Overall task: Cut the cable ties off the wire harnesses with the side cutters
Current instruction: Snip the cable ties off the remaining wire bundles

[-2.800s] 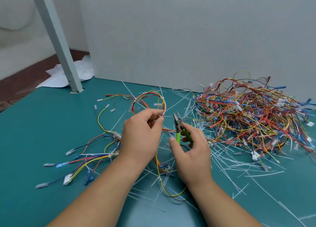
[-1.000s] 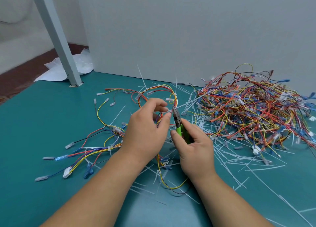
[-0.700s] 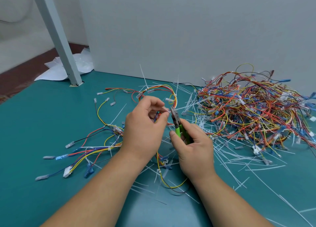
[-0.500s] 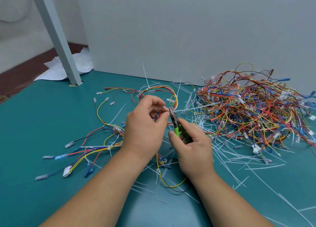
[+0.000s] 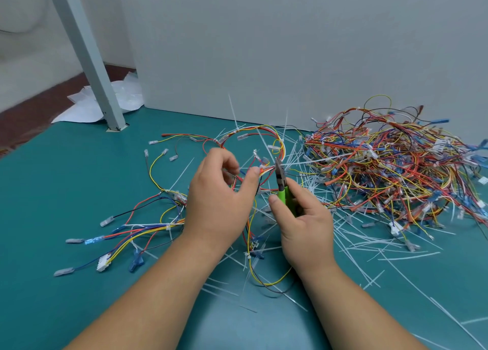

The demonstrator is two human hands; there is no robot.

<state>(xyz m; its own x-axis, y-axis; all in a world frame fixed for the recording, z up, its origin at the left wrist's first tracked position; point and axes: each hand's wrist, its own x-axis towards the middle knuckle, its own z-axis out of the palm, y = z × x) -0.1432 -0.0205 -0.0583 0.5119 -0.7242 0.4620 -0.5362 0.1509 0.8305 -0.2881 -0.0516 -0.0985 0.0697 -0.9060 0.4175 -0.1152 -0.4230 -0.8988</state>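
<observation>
A pale grey wall panel [image 5: 264, 46] stands well beyond the fingers, along the far edge of the teal-topped bench [image 5: 66, 180] that lies under both forearms. To the right of the right fingers [image 5: 301, 194], near but apart from them, sprawls a big tangled heap of red, yellow, blue and black wire harnesses [image 5: 390, 165] with white and blue plugs. Far to the left of the left fingers [image 5: 229, 165] and beyond them, a slanted grey metal post [image 5: 87, 54] meets the bench, with crumpled white sheeting [image 5: 87, 109] behind its foot.

One loose harness of red, yellow, blue and white wires [image 5: 153, 229] runs from the left of the fingers, passes under the left hand [image 5: 219, 204] and arches in a loop just beyond the fingers. That hand's thumb and curled fingers pinch a bunch of its wires. Cut white cable-tie strips [image 5: 356, 244] litter the bench below and to the right of the fingers.

The right hand [image 5: 303, 223] has its fingers and thumb wrapped round the green handles of the side cutters [image 5: 281, 180]. The steel nose points up and away, and its jaws look close together. The tip sits just right of the left thumb, beside the pinched wires; whether it touches them I cannot tell. A white cable tie [image 5: 231, 109] on the loop sticks its tail upright beyond the left fingers.
</observation>
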